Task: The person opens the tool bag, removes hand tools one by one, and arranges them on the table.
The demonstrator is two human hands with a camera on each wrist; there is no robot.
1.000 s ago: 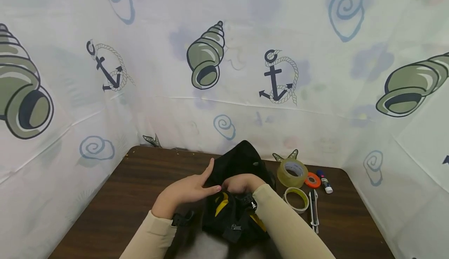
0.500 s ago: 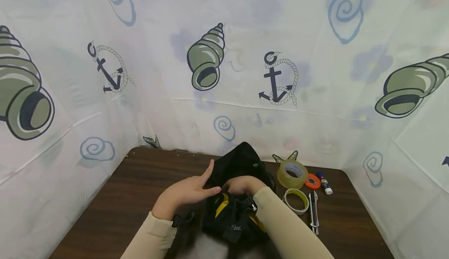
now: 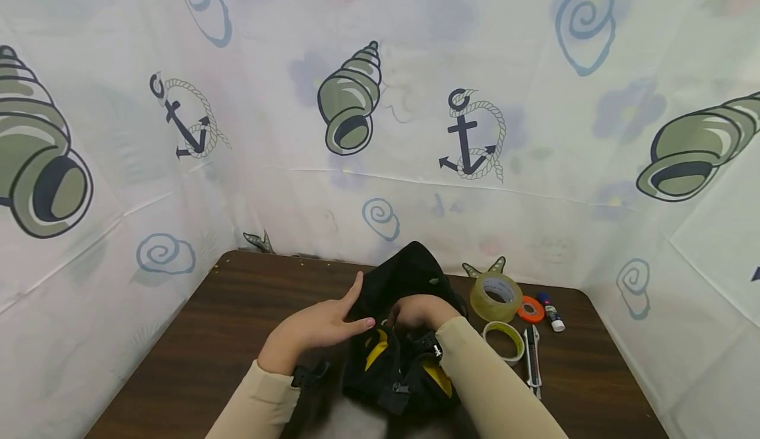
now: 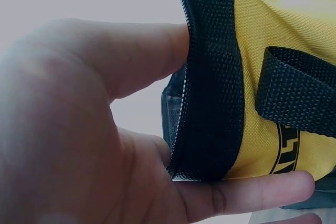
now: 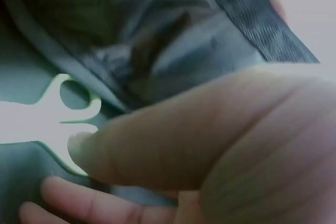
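Note:
A black tool bag (image 3: 410, 270) with yellow panels stands at the table's front, unzipped at the top. My left hand (image 3: 309, 327) holds its left edge; in the left wrist view, fingers lie on both sides of the zip edge, one stretched across the yellow panel. Reaching into the opening is my right hand (image 3: 424, 310), its fingertips partly hidden in the head view. Inside, the right wrist view shows scissors (image 5: 50, 108) with pale, green-rimmed handles. The right thumb presses on one handle loop, with fingers beneath; the blades are out of frame.
Right of the bag on the brown table (image 3: 237, 307) lie a clear packing tape roll (image 3: 479, 305), a smaller tape roll (image 3: 520, 348), an orange ring-shaped roll (image 3: 538, 314), a glue stick (image 3: 554, 315) and a utility knife (image 3: 532, 360). A printed cloth (image 3: 267, 96) surrounds the table.
My right hand has moved slightly right within the bag opening, uncovering more of the yellow panel. The left hand keeps its place on the bag's edge.

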